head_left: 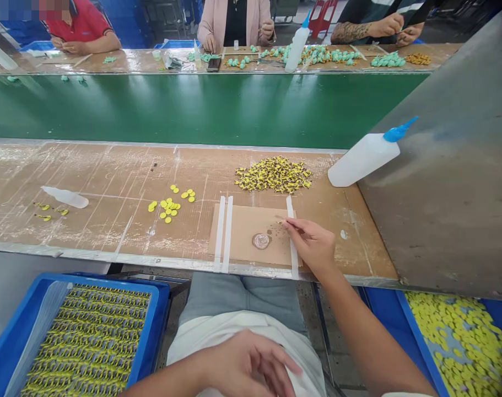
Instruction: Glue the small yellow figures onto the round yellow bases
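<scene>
My right hand (311, 242) pinches a tiny yellow and dark piece (280, 223) over the right side of a cardboard sheet (242, 251), near a white tape strip. Left of that hand, a small round clear dish (261, 241) rests on the sheet. My left hand (254, 366) hangs above my lap, fingers loosely curled and apart, with nothing visible in it. Behind the sheet is a pile of small yellow and dark pieces (273, 174). Several yellow discs (168, 207) lie to the left. Farther left are several yellow pieces with dark ends (47, 218) beside a clear plastic bottle (66, 197).
A white bottle with a blue nozzle (362, 160) leans against a metal panel (453, 182). Blue trays stand below, left (151, 325) and right (424, 342). Beyond a green belt (193, 110), three people work at another table (139, 62).
</scene>
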A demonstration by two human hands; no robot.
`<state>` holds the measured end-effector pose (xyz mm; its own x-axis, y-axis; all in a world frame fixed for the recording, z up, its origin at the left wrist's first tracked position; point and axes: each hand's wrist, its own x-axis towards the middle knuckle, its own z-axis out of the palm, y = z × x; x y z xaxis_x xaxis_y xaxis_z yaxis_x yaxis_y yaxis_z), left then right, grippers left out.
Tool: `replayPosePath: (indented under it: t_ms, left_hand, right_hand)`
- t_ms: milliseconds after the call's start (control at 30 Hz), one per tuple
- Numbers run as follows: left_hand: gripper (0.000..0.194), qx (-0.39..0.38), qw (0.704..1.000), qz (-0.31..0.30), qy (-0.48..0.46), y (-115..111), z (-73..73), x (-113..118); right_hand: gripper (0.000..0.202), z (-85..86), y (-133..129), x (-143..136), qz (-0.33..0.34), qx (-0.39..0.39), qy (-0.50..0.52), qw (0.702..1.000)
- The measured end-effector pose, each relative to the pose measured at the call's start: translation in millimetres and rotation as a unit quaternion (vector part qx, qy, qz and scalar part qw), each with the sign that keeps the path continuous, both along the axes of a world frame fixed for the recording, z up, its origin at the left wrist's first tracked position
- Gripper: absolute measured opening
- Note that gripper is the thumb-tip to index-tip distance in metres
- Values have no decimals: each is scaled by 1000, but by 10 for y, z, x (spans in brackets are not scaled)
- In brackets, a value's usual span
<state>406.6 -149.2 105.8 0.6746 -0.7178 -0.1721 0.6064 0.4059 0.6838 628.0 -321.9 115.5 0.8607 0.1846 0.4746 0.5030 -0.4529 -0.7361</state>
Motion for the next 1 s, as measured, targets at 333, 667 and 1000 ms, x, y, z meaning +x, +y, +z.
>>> replayPosePath:
  t_ms: [333, 667, 1000]
  left_hand:
    - [25, 145, 844, 516, 23, 523, 123, 761]
    - [29, 140, 813, 565, 20, 670, 88, 1052]
    - [28, 127, 815, 564, 18, 677, 74, 1024]
  right_hand:
    - [8, -10, 415, -315, 39, 77, -93, 992]
    - [17, -38, 411, -303, 56, 82, -131, 986]
    - [28, -19, 394, -323, 61, 71, -136, 986]
